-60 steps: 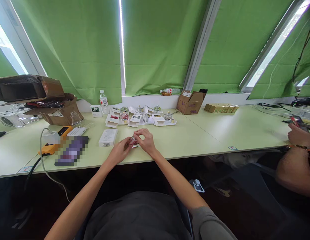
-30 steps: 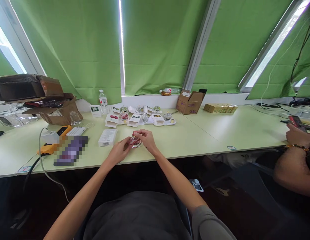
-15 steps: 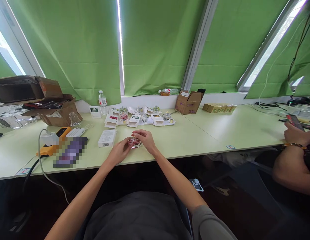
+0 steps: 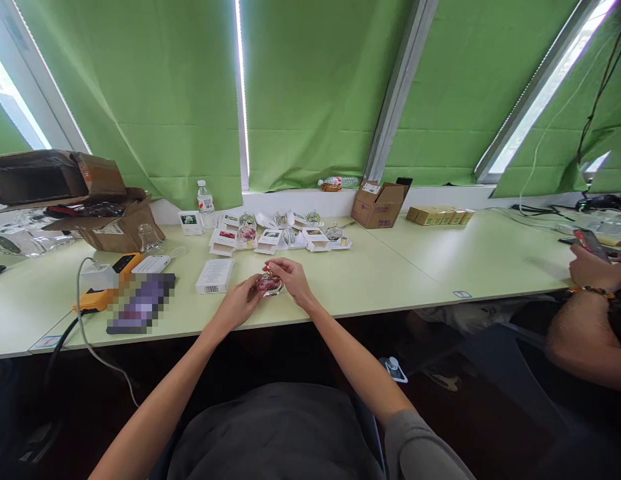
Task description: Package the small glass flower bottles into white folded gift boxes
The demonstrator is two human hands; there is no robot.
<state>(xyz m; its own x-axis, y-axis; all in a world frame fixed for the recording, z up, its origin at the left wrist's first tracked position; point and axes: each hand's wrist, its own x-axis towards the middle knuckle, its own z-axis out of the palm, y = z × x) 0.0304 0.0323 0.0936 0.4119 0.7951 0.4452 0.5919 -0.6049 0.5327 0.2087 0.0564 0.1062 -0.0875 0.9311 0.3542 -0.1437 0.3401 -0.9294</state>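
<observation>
My left hand [image 4: 239, 305] cups a small round glass bottle [image 4: 269, 285] with pink-red contents, held just above the pale green table [image 4: 390, 273]. My right hand [image 4: 291, 278] pinches the bottle's top from the right with thumb and forefinger. Left of my hands lies a white barcoded box [image 4: 215, 275]. Behind, a row of open white boxes and similar round glass bottles [image 4: 283, 237] is spread across the table.
An open cardboard box [image 4: 107, 223], an orange device with cable [image 4: 110, 280], a water bottle [image 4: 205, 202], a small brown carton [image 4: 381, 204] and tan boxes [image 4: 440, 215] stand on the table. Another person's hand [image 4: 593, 270] holds a phone at far right.
My right hand's fingers have dropped from above the bottle and closed on its top. The left hand has kept its hold. The view shifted slightly.
</observation>
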